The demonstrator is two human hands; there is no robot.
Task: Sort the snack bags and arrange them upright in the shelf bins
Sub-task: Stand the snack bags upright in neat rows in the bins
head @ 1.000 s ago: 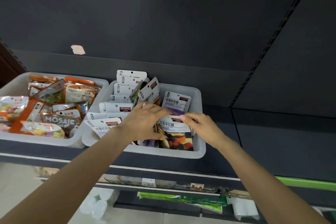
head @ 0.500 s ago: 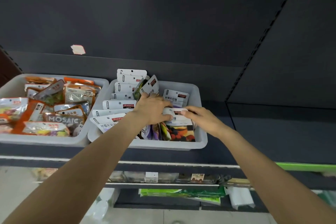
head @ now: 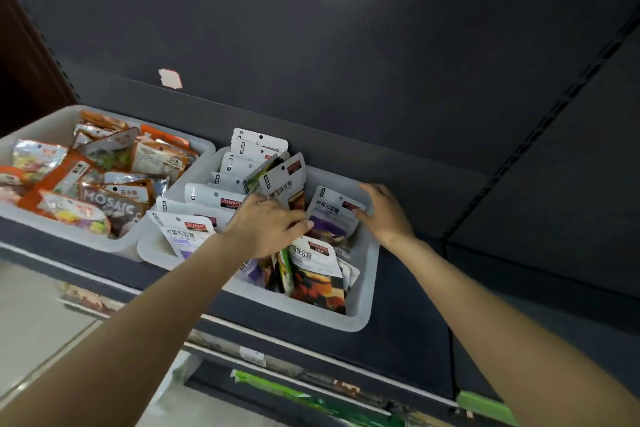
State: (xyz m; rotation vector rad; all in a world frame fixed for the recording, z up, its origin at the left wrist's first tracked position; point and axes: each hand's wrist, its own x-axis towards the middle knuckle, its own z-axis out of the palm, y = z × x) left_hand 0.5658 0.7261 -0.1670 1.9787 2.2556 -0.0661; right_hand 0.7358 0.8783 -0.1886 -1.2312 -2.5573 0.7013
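A dark grey metal shelf (head: 408, 333) backed by a matte black wall panel (head: 311, 28) carried two translucent white plastic bins. In the right bin (head: 360, 308), white-topped snack bags (head: 221, 198) stood upright. The left hand (head: 266, 229) pinched a purple-printed bag (head: 332, 215) at its 9 o'clock edge; the right hand (head: 384, 211), fingers loosely spread, touched its 3 o'clock edge. Orange bags (head: 86, 191) lay jumbled in the left bin (head: 31, 128).

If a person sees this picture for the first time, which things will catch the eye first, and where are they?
First the two hands: the left hand and the right hand reach into the right bin on the dark shelf, among white-topped snack bags that mostly stand in rows. Next, the left bin beside it, where orange bags lie in a loose heap.
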